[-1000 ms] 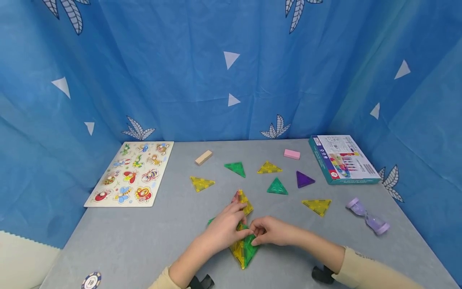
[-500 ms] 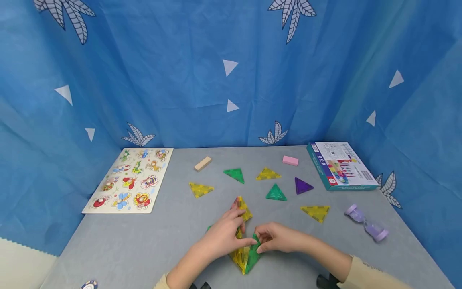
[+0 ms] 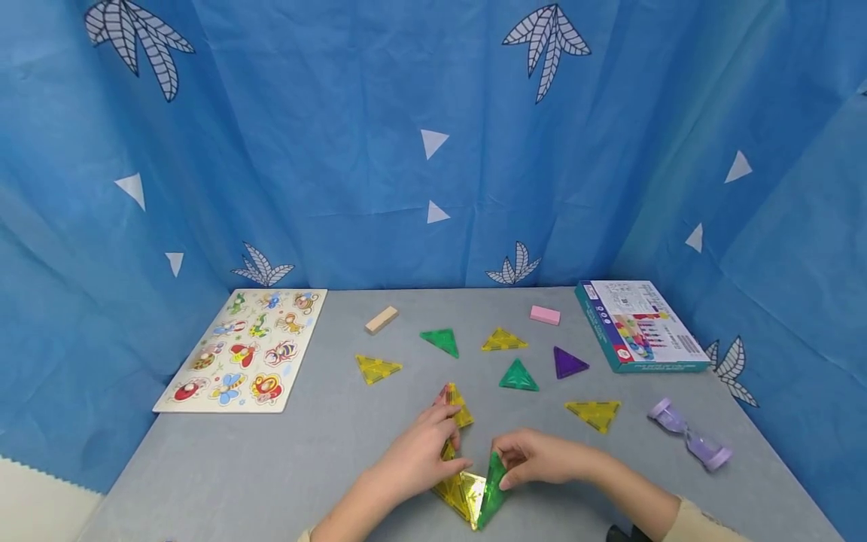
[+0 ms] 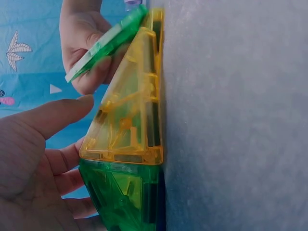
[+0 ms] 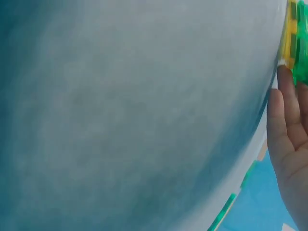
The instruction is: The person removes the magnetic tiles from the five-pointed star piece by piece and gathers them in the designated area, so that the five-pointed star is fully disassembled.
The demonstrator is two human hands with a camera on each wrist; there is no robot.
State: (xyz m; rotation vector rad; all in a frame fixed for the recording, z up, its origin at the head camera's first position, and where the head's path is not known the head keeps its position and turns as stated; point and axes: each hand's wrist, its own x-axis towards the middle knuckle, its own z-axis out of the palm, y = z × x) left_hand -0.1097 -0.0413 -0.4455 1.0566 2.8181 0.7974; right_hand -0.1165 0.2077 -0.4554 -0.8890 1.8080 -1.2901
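My right hand (image 3: 542,458) pinches a green triangular magnetic tile (image 3: 494,493) between thumb and fingers; it leans outward, its lower end beside a shiny yellow tile (image 3: 474,495). My left hand (image 3: 425,450) reaches over a small structure of triangular magnetic tiles, partly hiding it. In the left wrist view, a yellow tile (image 4: 127,110) stands upright against a green one (image 4: 130,192); my left fingers (image 4: 77,183) lie loosely behind them and the thumb is stretched out. Another yellow tile (image 3: 462,410) and a reddish one show beyond the left fingertips.
Loose triangular tiles, including yellow (image 3: 594,414), green (image 3: 518,376) and purple (image 3: 569,363), lie beyond my hands. A wooden block (image 3: 382,320), a pink block (image 3: 545,315), an insect puzzle board (image 3: 237,361), a box (image 3: 643,324) and a purple sand timer (image 3: 689,434) lie farther out.
My right hand has pulled the green tile away to the right, exposing the shiny yellow tile. The left hand stays over the structure. The head view has tilted up slightly.
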